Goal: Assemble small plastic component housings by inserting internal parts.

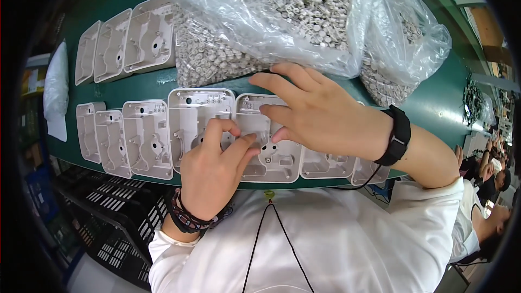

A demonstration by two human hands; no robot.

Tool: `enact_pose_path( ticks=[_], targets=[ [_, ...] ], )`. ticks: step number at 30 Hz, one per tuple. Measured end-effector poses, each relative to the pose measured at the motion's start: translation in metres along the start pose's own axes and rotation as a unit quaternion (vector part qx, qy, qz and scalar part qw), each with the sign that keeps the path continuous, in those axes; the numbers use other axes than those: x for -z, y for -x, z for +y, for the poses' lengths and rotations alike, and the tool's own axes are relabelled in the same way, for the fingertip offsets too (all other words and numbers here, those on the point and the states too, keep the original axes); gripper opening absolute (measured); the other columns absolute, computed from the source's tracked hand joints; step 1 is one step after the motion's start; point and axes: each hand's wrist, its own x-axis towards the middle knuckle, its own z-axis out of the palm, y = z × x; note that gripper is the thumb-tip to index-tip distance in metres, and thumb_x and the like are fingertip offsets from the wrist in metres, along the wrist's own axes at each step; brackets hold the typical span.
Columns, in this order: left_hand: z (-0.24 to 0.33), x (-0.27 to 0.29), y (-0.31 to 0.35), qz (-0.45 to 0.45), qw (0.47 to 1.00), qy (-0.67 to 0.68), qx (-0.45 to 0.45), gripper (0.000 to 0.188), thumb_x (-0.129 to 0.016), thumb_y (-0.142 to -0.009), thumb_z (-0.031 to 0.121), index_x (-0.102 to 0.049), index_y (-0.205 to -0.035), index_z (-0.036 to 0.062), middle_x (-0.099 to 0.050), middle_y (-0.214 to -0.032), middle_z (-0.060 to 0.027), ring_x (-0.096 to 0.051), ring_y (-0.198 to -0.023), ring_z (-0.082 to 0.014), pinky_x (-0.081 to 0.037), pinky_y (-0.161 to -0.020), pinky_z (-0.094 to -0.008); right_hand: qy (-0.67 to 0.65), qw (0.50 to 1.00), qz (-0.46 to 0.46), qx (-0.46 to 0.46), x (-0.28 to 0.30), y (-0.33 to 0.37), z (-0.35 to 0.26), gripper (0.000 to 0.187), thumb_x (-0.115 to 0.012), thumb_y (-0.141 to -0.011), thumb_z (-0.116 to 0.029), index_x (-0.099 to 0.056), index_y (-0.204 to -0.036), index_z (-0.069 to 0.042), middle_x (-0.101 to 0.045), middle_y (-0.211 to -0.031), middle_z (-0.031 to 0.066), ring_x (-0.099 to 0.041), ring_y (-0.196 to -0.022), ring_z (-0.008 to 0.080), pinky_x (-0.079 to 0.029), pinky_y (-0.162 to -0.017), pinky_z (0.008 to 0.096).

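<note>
My left hand (214, 165) is bent over the row of white plastic housings, with its fingertips drawn together above a large housing (202, 97). Whatever those fingers pinch, if anything, is too small to make out. To its right, my right hand (325, 111) reaches across the neighbouring housing (290, 168), fingers apart and thumb low over its inside. Molded walls, posts and round holes show in the open housings. Small pale plastic parts (217, 57) fill a clear plastic bag (304, 57) just beyond my hands.
More housings (146, 141) line the table's near edge, and others (151, 38) stand at the back left. A second bag of parts (396, 76) lies at the right on the green table (434, 108). Black crates (116, 217) are below left; people (488, 184) sit far right.
</note>
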Motion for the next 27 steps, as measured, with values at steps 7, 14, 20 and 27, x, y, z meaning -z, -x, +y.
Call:
enact_pose_path(
  ticks=[7, 14, 20, 27],
  targets=[
    [-0.007, 0.001, 0.004, -0.01, 0.999, 0.019, 0.029, 0.022, -0.07, -0.069, 0.017, -0.064, -0.088, 0.0093, -0.048, -0.089, -0.002, -0.053, -0.05, -0.0151, -0.042, -0.044, -0.0272, -0.003, 0.999, -0.029, -0.022, -0.01, -0.008, 0.0, 0.033, -0.069, -0.065, -0.027, -0.062, -0.089, -0.007, -0.043, -0.124, 0.0088, -0.039, -0.114, 0.0271, -0.035, -0.089, 0.0378],
    [-0.009, 0.002, -0.001, -0.009, 0.999, 0.043, 0.011, 0.023, -0.07, -0.069, 0.016, -0.064, -0.089, 0.0091, -0.049, -0.088, -0.0017, -0.054, -0.053, -0.0143, -0.043, -0.045, -0.0263, -0.027, 0.997, -0.052, -0.057, 0.025, -0.003, -0.009, 0.031, -0.068, -0.066, -0.024, -0.06, -0.09, -0.005, -0.049, -0.115, 0.0097, -0.048, -0.101, 0.0283, -0.04, -0.08, 0.0372],
    [-0.012, 0.004, 0.001, -0.007, 0.998, 0.057, -0.038, 0.026, -0.068, -0.07, 0.015, -0.062, -0.095, 0.0088, -0.055, -0.08, -0.0027, -0.057, -0.057, -0.0174, -0.045, -0.049, -0.0271, 0.07, 0.966, 0.019, -0.247, 0.07, 0.064, -0.04, 0.028, -0.065, -0.069, -0.018, -0.057, -0.092, -0.003, -0.054, -0.092, 0.0115, -0.053, -0.08, 0.0299, -0.041, -0.069, 0.0362],
    [0.007, 0.0, -0.008, -0.059, 0.996, 0.037, -0.054, 0.029, -0.067, -0.072, 0.017, -0.06, -0.099, 0.0077, -0.06, -0.075, -0.0062, -0.058, -0.059, -0.0226, -0.046, -0.052, -0.0303, 0.04, 0.888, 0.079, -0.451, 0.013, 0.14, -0.074, 0.031, -0.061, -0.075, -0.016, -0.056, -0.102, -0.001, -0.052, -0.085, 0.012, -0.049, -0.077, 0.0296, -0.038, -0.067, 0.0367]
  ],
)
